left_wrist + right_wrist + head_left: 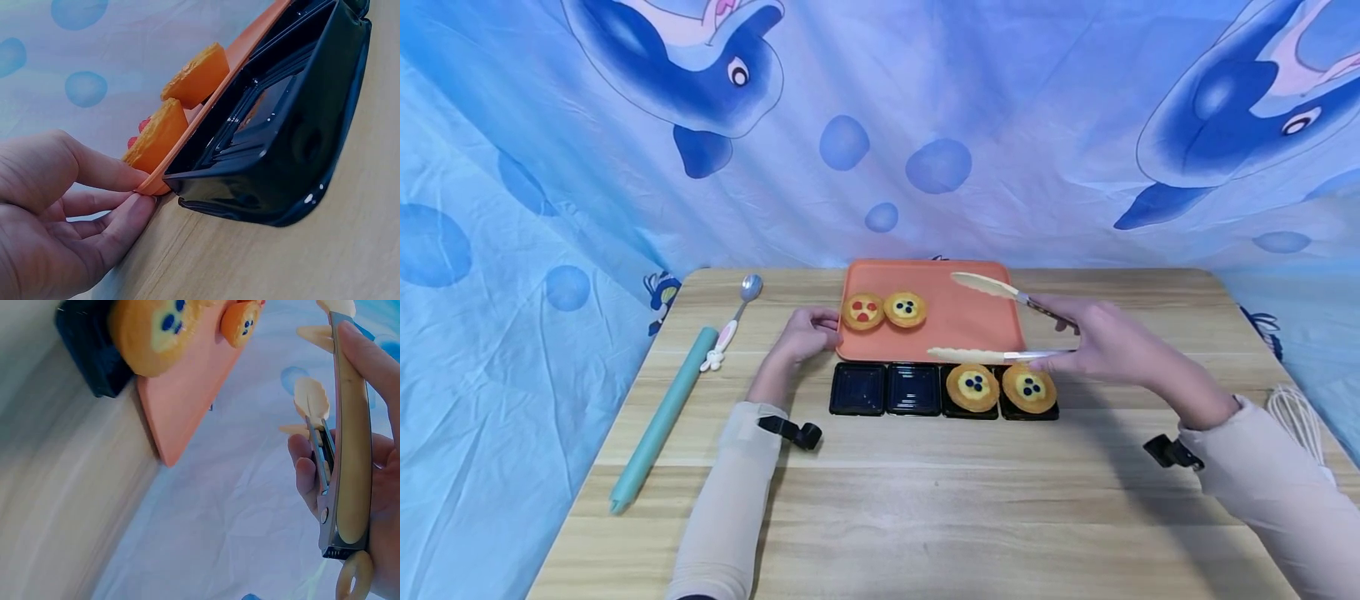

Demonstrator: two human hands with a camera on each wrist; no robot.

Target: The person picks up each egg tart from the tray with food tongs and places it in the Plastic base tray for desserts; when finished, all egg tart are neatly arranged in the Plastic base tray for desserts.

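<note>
My left hand (803,337) is at the left edge of the orange tray (943,329); thumb and fingertips pinch its corner in the left wrist view. My right hand (1105,343) grips a pair of tongs (351,456), whose cream tips are spread apart over the tray's right part with nothing between them. On the tray's left side, a tart with red toppings (863,314) touches a tart with dark blue berries (906,309). Two more blueberry tarts (973,387) sit in the right black square containers of the row; the left black containers (859,389) hold nothing.
The row of containers lies along the tray's front edge. Left of my left hand are a spoon with a rabbit handle (724,337) and a green rolling pin (666,417). A whisk (1296,421) lies at the right table edge. A blue dolphin-print cloth (1000,100) hangs behind.
</note>
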